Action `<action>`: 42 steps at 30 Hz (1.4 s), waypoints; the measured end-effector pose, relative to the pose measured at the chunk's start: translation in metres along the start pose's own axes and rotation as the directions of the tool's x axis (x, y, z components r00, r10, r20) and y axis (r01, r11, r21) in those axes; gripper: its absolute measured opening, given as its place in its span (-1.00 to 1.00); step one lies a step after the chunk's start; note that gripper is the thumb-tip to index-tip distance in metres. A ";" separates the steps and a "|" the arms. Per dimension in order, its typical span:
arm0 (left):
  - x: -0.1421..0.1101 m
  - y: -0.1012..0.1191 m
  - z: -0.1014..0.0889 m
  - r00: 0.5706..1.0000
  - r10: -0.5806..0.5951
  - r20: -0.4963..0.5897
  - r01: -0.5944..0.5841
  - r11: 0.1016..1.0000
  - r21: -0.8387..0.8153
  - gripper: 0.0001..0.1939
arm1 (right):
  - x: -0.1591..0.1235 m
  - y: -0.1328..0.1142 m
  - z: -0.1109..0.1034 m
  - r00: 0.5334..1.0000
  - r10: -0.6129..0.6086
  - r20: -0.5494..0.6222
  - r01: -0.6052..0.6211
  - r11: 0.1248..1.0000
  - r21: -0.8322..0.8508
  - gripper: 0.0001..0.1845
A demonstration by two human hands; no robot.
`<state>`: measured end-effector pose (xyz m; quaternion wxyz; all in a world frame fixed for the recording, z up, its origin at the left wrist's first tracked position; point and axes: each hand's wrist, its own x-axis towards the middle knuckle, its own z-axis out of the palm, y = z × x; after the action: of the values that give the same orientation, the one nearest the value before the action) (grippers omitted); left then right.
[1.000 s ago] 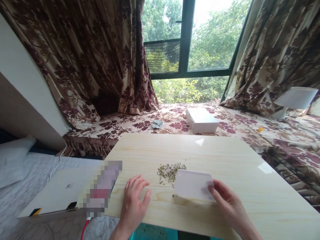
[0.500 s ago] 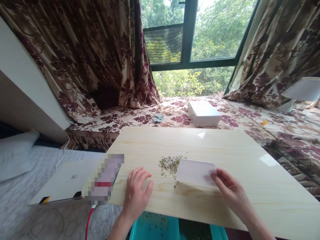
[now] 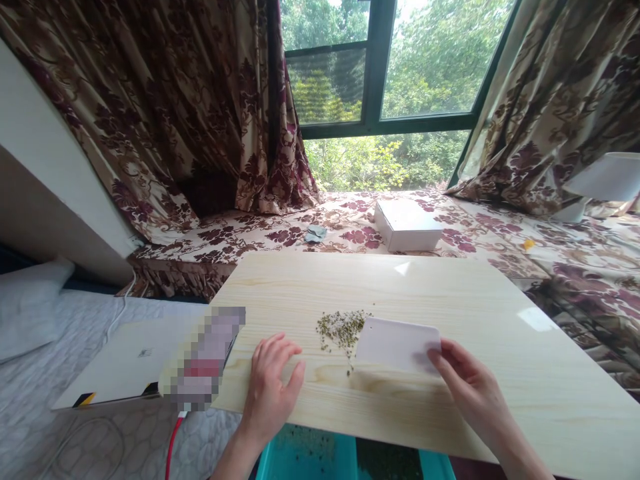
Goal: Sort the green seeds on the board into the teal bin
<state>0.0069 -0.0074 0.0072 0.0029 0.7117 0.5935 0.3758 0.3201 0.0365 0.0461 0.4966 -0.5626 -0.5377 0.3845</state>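
Small green-brown grains [image 3: 341,328] lie scattered in a loose patch on the pale wooden table [image 3: 425,287]. My right hand [image 3: 473,380] pinches the right end of a thin white rectangular card [image 3: 397,345] between thumb and fingers. The card's left edge is beside the grains, and a few specks lie on its upper left corner. My left hand [image 3: 275,380] rests on the table left of the grains, fingers apart and holding nothing. Below the table's near edge, a turquoise container [image 3: 265,460] shows two compartments, with dark grains in the right one and a few specks in the left.
A white box [image 3: 407,227] and a small grey-green cloth [image 3: 315,233] are on the floral-covered window ledge behind the table. At left, a pale flat case [image 3: 135,360] and a blurred-out device with a red cable [image 3: 173,440] lie by the bed. A white lampshade [image 3: 607,177] stands at right.
My right hand has drawn the white card slightly to the right, away from the grains. My left hand has stayed nearly in place.
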 end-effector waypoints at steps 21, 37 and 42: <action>-0.001 0.000 0.000 1.000 0.005 0.002 -0.005 1.000 0.009 -0.86 | 0.012 -0.008 0.009 0.996 -0.058 0.064 0.057 0.998 0.018 -0.57; 0.001 0.004 -0.003 1.000 -0.004 0.018 0.004 1.000 0.001 -0.87 | 0.007 -0.014 0.002 0.983 -0.063 0.173 0.056 0.997 0.046 -0.70; 0.000 0.004 -0.002 1.000 -0.011 0.025 0.011 1.000 -0.004 -0.87 | 0.005 -0.014 0.002 0.984 -0.056 0.168 0.049 0.998 0.042 -0.71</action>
<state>0.0087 -0.0097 0.0105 0.0136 0.7131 0.5965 0.3680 0.3160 0.0409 0.0595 0.4696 -0.5041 -0.5852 0.4278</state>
